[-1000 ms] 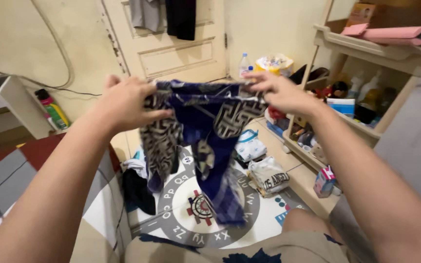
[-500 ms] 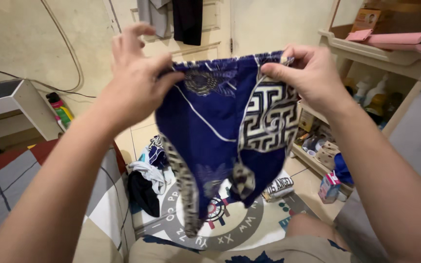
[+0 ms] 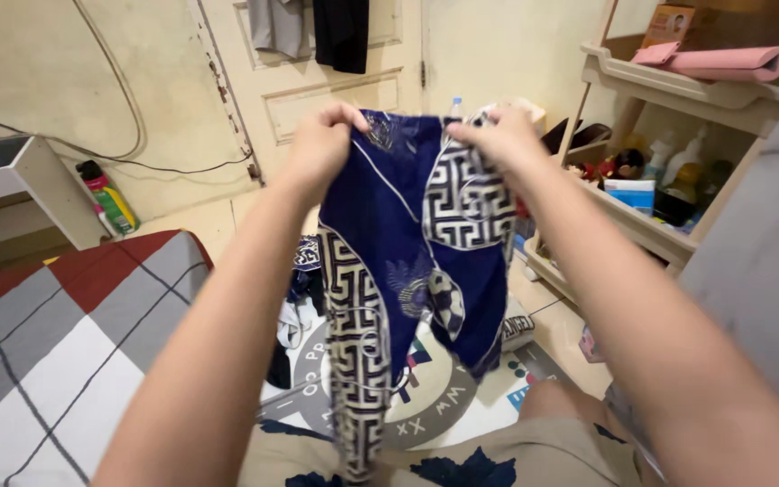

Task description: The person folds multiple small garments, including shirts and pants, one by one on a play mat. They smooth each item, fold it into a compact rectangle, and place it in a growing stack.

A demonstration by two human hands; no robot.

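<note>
Head view — 2 hands [image 3: 322,144] [image 3: 498,140] gripping garment's [image 3: 426,243] top edge

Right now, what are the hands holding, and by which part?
Both hold one blue patterned garment by its top edge: left hand pinches the left corner, right hand the right corner. The rest hangs free below.
</note>
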